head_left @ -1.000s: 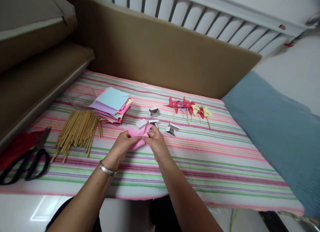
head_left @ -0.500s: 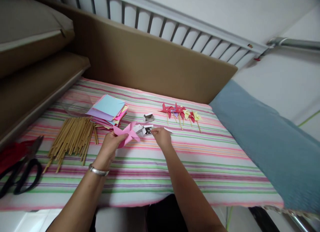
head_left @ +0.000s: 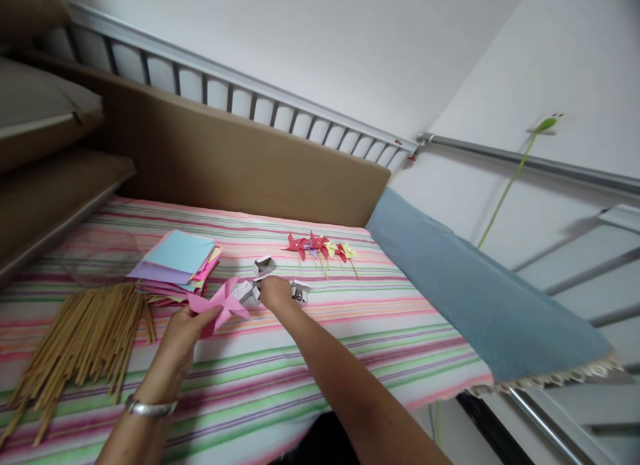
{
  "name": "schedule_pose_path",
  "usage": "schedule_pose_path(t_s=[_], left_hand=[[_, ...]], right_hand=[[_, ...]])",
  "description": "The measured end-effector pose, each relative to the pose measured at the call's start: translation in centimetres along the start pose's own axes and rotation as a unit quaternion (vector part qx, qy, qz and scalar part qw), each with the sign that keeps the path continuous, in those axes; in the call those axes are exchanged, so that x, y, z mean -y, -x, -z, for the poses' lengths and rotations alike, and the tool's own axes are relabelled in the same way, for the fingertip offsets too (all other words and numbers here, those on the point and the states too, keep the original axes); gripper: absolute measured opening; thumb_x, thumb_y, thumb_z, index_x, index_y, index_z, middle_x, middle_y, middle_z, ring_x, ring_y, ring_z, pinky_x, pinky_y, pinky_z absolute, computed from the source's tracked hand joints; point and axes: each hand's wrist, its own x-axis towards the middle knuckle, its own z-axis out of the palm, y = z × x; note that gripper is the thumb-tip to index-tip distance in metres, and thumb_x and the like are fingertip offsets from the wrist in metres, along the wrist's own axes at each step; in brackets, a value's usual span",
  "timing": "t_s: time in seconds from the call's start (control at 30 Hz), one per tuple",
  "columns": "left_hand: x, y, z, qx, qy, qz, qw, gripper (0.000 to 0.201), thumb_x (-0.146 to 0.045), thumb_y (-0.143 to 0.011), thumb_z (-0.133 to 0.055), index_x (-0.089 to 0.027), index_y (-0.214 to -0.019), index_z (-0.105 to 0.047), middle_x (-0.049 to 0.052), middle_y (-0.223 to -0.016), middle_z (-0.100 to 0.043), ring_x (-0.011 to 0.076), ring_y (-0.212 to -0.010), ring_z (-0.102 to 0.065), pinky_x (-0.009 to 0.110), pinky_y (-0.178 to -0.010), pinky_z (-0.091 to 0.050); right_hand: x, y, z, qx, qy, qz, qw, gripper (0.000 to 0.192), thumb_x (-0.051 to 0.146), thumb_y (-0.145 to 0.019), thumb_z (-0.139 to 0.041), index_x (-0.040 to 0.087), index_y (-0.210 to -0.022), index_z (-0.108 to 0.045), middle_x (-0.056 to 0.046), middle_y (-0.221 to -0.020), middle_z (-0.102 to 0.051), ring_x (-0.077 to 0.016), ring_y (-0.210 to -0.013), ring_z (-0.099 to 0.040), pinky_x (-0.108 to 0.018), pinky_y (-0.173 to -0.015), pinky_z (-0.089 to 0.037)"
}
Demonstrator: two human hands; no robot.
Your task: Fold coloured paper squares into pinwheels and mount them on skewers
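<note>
A striped cloth (head_left: 310, 358) covers a bed-like surface across the lower frame, with a brown padded board (head_left: 240, 165) behind and a blue blanket (head_left: 475, 298) at right. At lower left lie bamboo sticks (head_left: 80, 338), beside a stack of coloured paper (head_left: 177, 265). Finished pinwheels (head_left: 320, 246) sit at centre. The left hand (head_left: 183, 335) pinches a folded pink pinwheel (head_left: 220, 306). The right hand (head_left: 276, 293), a second ago on the paper too, has let go and reached to the small white boxes (head_left: 299, 293); whether it pinches anything cannot be told.
</note>
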Motion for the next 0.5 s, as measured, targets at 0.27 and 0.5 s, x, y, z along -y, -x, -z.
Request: schedule_pose_path(t_s=[0.27,0.5], left_hand=[[0.64,-0.32,-0.06,-0.022,-0.018,-0.007,1.0,0.034,-0.026,-0.044,-0.079,-0.011,-0.074,-0.069,0.005,-0.066,-0.07,0.0166,-0.059,-0.063,0.025,-0.056,-0.047],[0.92,-0.95,0.48,0.006,-0.028,0.026,0.999,0.033,-0.02,-0.042,-0.079,-0.013,-0.072,-0.068,0.004,-0.067,-0.071,0.0187,-0.06,-0.064,0.027,-0.058,-0.049]], right_hand=[[0.5,-0.1,0.67,0.034,0.012,0.007,0.999,0.022,0.018,-0.076,-0.056,0.017,-0.093,-0.07,-0.013,-0.097,-0.072,-0.0269,-0.097,-0.065,-0.036,-0.08,-0.049],[0.75,-0.38,0.93,0.049,-0.008,-0.015,0.999,0.026,0.021,-0.076,-0.056,0.016,-0.099,-0.067,-0.013,-0.103,-0.07,-0.0265,-0.1,-0.064,-0.036,-0.08,-0.05]])
